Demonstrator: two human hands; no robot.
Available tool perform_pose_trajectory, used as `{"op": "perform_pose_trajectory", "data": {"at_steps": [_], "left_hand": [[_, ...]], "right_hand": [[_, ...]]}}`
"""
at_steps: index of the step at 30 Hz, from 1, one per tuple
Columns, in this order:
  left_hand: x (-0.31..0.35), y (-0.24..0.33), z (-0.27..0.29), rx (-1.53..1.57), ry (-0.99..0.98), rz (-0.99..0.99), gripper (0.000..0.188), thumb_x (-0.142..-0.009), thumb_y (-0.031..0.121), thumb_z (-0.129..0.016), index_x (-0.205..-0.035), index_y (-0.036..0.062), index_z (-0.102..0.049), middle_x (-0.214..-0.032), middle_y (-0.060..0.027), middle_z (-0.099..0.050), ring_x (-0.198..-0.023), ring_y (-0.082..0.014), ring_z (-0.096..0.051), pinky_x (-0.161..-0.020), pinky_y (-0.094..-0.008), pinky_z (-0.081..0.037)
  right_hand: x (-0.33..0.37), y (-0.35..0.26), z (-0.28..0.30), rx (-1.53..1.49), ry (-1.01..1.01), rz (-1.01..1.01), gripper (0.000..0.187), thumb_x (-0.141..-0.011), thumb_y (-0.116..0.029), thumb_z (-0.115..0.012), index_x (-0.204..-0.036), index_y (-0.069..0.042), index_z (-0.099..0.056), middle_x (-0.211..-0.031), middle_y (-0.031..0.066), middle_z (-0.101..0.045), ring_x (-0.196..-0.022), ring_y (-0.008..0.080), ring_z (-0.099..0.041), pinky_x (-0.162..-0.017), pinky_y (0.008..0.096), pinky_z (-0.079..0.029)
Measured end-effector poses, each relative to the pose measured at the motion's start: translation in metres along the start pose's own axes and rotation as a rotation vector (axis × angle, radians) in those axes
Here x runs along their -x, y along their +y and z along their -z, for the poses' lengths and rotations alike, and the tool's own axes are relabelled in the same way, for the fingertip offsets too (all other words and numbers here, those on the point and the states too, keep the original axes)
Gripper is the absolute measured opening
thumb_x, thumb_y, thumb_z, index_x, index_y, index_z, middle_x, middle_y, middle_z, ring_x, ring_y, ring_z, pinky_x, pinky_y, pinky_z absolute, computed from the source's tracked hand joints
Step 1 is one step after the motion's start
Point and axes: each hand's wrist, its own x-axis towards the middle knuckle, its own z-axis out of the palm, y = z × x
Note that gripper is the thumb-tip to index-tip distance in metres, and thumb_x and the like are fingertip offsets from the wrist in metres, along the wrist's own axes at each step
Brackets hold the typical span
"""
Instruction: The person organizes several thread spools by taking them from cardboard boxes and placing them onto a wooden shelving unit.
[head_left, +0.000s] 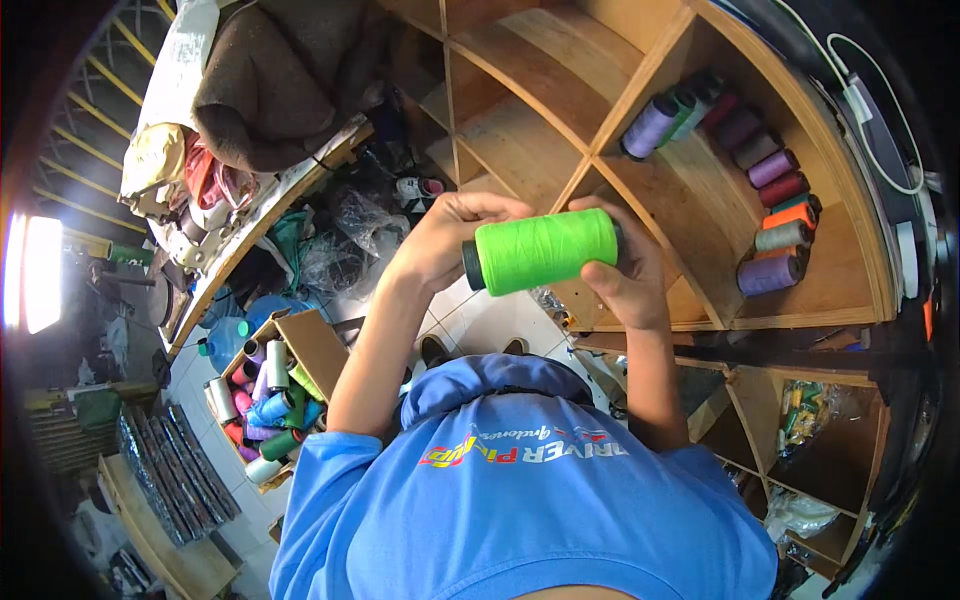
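A large spool of bright green thread [545, 250] with dark end caps lies sideways between my two hands, in front of my chest. My left hand [437, 238] is at the spool's left end, its fingers curled behind that end. On the other end my right hand [632, 262] grips, with the thumb on the near side of the thread and the fingers behind it. Beyond my right hand stands a wooden shelf [590, 160] with square compartments. Its right compartment holds a row of thread spools [775, 200] in purple, red, orange and grey.
On the floor to my left, a cardboard box [312, 352] is full of mixed-colour thread spools [268, 408]. A blue water jug [228, 335] sits behind it. Clear plastic bags [370, 222] lie under a table [270, 215]. A lower shelf [745, 400] at right holds small plastic packets.
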Motion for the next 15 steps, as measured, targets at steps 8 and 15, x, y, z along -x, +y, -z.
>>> {"op": "perform_pose_trajectory", "data": {"at_steps": [8,15], "left_hand": [[0.011,-0.038,-0.013,0.493,0.063,-0.007,0.02,-0.083,-0.002,-0.057,-0.102,-0.0025,-0.062,-0.1,-0.0116,-0.065,-0.097,-0.0214,-0.062,-0.088,-0.0332,-0.049],[0.008,-0.057,-0.025,0.634,-0.051,0.182,0.025,-0.087,0.004,-0.052,-0.11,-0.0019,-0.058,-0.109,-0.0149,-0.062,-0.107,-0.0245,-0.058,-0.088,-0.0333,-0.047]], "right_hand": [[-0.002,0.007,-0.005,0.237,0.196,0.074,0.046,-0.079,-0.011,-0.068,-0.118,0.004,-0.048,-0.101,0.0071,-0.056,-0.089,0.0112,-0.052,-0.076,0.0247,-0.043],[0.003,0.003,0.01,0.44,0.343,0.111,0.041,-0.079,-0.013,-0.068,-0.113,0.003,-0.051,-0.1,0.0076,-0.056,-0.09,0.0126,-0.054,-0.078,0.0248,-0.044]]}}
